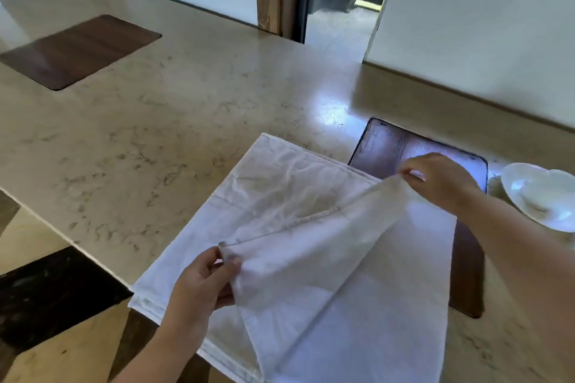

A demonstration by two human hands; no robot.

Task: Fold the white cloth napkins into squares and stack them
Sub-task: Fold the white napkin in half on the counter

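The left hand (199, 283) and right hand (441, 180) each pinched a corner of the napkin (280, 196), lifted between them over the table (155, 121).

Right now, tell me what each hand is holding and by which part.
Both hold the same white napkin. The left hand pinches one corner of its lifted edge; the right hand pinches the other corner, raised above the table.

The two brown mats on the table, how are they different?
The far mat lies bare and whole in view; the near mat is partly covered by the white napkin. The near mat sits beside a white dish; the far mat sits alone. Both are dark brown with rounded corners.
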